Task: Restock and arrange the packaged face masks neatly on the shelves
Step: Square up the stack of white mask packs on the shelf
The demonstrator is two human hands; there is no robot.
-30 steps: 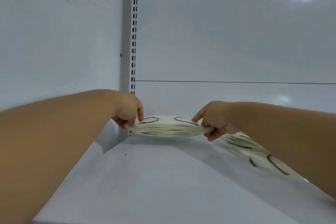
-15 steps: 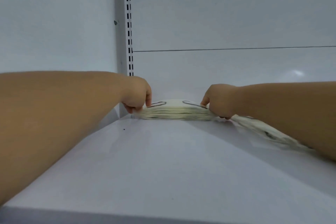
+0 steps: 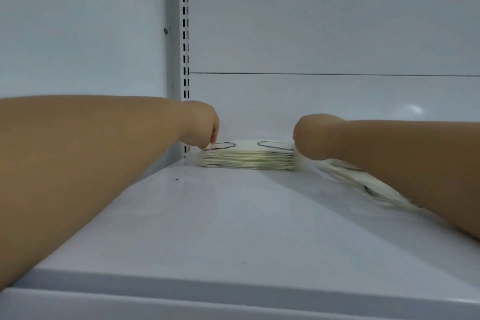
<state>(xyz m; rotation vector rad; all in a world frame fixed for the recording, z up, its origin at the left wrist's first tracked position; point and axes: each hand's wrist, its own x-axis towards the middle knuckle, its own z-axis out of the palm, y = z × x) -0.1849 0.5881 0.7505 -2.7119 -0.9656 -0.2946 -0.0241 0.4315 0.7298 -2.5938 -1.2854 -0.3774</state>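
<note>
At the back left corner of the white shelf [image 3: 233, 228], a stack of packaged face masks [image 3: 248, 160] lies flat on the board, close to the slotted upright [image 3: 185, 60] and near the back panel [image 3: 324, 101]. The person's left hand [image 3: 201, 126] sits at the stack's left end, fingers curled downward with the tips touching the top pack; the grip looks like a pinch on that end, though the thumb is hidden. The right hand [image 3: 309, 138] is bunched at the right end, knuckles toward the camera, and appears to hold that end of the stack; its fingers cannot be seen, so how exactly they close is unclear. Beneath the right forearm a second pile of masks [image 3: 363, 184] lies slumped and fanned along the shelf, just beside the first stack and blurred.

The step in hand seems to be setting down and squaring the first stack in its corner. The packs look thin and slippery, so letting go probably calls for an even release at both ends, lest the upper layers slide. After that the slumped pile on the right likely needs gathering, levelling at its edges and setting in line beside the first
</note>
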